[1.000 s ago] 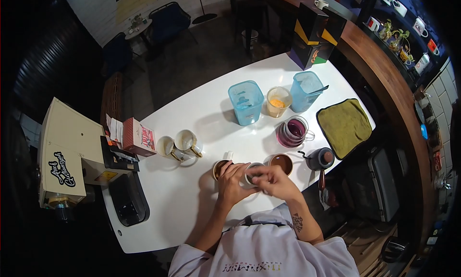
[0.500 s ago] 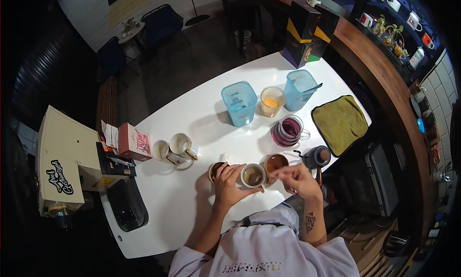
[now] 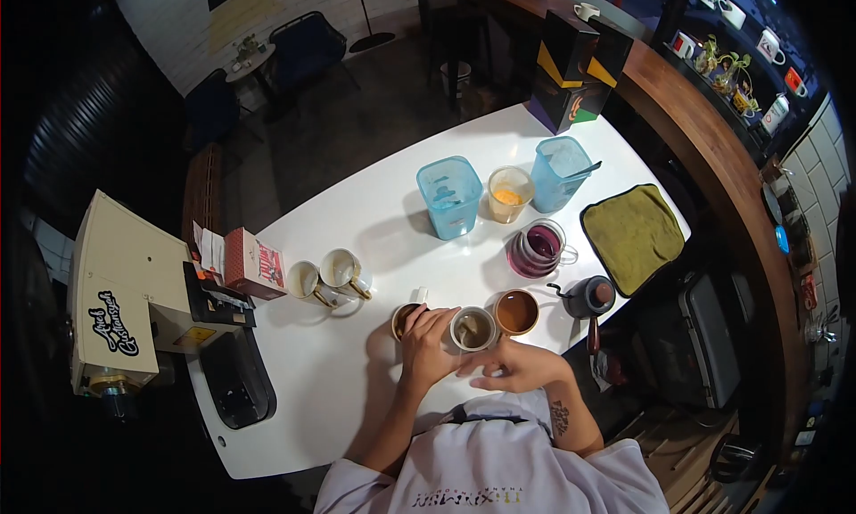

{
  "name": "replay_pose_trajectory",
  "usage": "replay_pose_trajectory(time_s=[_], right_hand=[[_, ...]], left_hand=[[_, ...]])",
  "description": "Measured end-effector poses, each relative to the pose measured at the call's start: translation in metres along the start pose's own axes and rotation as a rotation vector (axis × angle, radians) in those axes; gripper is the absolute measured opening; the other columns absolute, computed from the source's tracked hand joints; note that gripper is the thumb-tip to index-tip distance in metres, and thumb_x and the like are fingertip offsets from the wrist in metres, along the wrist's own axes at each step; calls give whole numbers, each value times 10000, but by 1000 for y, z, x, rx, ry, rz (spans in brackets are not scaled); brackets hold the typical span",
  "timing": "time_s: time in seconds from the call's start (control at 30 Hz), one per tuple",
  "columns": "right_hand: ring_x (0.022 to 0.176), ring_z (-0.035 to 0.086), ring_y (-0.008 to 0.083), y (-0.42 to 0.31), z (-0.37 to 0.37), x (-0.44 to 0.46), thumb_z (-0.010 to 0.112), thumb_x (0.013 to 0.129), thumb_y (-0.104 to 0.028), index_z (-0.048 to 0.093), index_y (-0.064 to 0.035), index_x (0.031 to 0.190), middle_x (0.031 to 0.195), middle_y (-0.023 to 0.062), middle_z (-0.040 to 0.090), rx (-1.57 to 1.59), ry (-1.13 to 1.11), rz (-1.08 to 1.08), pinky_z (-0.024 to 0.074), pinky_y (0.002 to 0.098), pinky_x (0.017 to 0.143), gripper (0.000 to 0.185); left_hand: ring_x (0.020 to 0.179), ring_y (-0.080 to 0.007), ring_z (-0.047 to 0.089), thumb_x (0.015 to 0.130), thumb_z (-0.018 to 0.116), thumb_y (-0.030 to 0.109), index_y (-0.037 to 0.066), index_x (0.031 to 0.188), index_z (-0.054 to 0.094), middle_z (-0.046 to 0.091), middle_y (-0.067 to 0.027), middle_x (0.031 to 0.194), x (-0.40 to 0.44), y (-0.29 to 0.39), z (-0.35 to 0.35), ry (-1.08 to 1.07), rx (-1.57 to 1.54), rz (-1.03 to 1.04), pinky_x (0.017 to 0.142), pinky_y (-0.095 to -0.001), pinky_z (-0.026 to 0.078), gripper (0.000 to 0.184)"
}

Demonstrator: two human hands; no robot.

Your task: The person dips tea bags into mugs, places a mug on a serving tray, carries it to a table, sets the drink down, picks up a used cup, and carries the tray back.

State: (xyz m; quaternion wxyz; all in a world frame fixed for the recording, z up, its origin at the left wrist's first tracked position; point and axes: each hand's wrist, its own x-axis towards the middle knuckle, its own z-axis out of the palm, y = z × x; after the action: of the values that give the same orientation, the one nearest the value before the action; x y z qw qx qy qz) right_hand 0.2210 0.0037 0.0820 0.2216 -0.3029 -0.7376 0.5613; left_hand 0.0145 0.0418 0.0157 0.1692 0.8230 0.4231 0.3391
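My left hand (image 3: 430,349) curls round the left side of a white-rimmed cup (image 3: 473,329) holding a murky greyish-brown liquid. The same hand partly covers a smaller cup (image 3: 403,321) with dark contents. Just below the white-rimmed cup is my right hand (image 3: 510,367), its fingers apart and pointing left, with nothing visible in them. Whether its fingertips touch the cup, I cannot tell. A cup of brown drink (image 3: 517,312) stands right beside the white-rimmed one. Farther right sits a dark kettle (image 3: 589,296) with a thin spout and wooden handle.
Behind the cups are a glass server of purple liquid (image 3: 537,249), two blue containers (image 3: 449,197) and a cup with orange contents (image 3: 509,196). A green cloth (image 3: 635,238) lies right. Two mugs (image 3: 343,273), a red box (image 3: 256,263) and a cream machine (image 3: 125,309) stand left.
My right hand has moved down and left, from above the brown drink to the near side of the white-rimmed cup, and its fingers have spread. My left hand stays at that cup.
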Motion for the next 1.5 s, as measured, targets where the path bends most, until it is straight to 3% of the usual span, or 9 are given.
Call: replay_pose_trajectory(time_s=[0.17, 0.27, 0.43, 0.87, 0.93, 1.13, 1.2, 1.33, 1.5], right_hand=[[464, 496, 90, -2, -22, -37, 652, 928, -132, 731, -11, 1078, 557, 40, 605, 26, 85, -8, 385, 262, 479, 209], [444, 461, 53, -8, -29, -52, 620, 943, -106, 724, 12, 1099, 564, -2, 586, 286, 290, 297, 353, 231, 441, 221], [506, 454, 40, 4, -23, -29, 579, 978, -113, 668, 52, 1179, 762, 25, 626, 657, 663, 193, 350, 220, 446, 275], [518, 499, 143, 5, 5, -7, 648, 937, -128, 670, -18, 1189, 675, 60, 643, 43, 120, -98, 423, 304, 541, 276], [563, 538, 152, -11, -13, -24, 663, 926, -129, 672, -9, 1170, 875, 104, 705, -81, -93, 112, 451, 295, 571, 272], [496, 504, 91, -5, -25, -54, 656, 918, -125, 710, 39, 1069, 606, 37, 602, 91, 167, 88, 404, 285, 493, 229], [524, 496, 65, -11, -26, -47, 655, 929, -104, 707, 8, 1130, 611, -5, 599, 555, 514, 311, 381, 244, 484, 237], [491, 430, 41, -1, -22, -14, 623, 956, -93, 627, 80, 1224, 604, -49, 541, 725, 694, 157, 344, 222, 453, 319], [516, 451, 58, -3, -8, 11, 613, 966, -102, 606, 35, 1283, 714, 11, 574, 535, 440, 192, 383, 243, 487, 345]], left_hand=[[1027, -228, 655, 570, 878, 594, 43, 1103, 686, 703, -88, 1042, 4, 12, -7, -10, 16, -52, 1062, -456, 393, 791], [1015, -226, 657, 556, 885, 591, 42, 1097, 688, 703, -83, 1040, 4, 13, -7, 0, 24, -48, 1052, -454, 400, 795], [1012, -229, 658, 544, 899, 572, 42, 1098, 684, 703, -85, 1042, 5, 14, -8, -17, 16, -55, 1050, -460, 401, 796], [1049, -246, 653, 536, 912, 497, 64, 1111, 691, 712, -79, 1062, 1, 5, -1, -5, 13, -40, 1048, -468, 410, 753], [1033, -240, 653, 555, 897, 536, 52, 1104, 690, 707, -84, 1048, 4, 11, -6, -8, 16, -43, 1052, -461, 402, 760], [1006, -227, 655, 551, 896, 575, 38, 1096, 687, 703, -83, 1028, 5, 14, -7, 5, 31, -40, 1055, -455, 396, 793], [1005, -227, 656, 546, 901, 566, 38, 1096, 686, 703, -82, 1027, 5, 15, -8, 7, 37, -40, 1055, -454, 396, 792], [1018, -235, 654, 535, 908, 557, 53, 1098, 686, 705, -80, 1031, 5, 14, -7, -10, 24, -58, 1048, -461, 405, 787], [1021, -240, 655, 578, 878, 583, 37, 1112, 680, 705, -94, 1039, 2, 9, -6, -14, 30, -41, 1061, -455, 391, 789]])
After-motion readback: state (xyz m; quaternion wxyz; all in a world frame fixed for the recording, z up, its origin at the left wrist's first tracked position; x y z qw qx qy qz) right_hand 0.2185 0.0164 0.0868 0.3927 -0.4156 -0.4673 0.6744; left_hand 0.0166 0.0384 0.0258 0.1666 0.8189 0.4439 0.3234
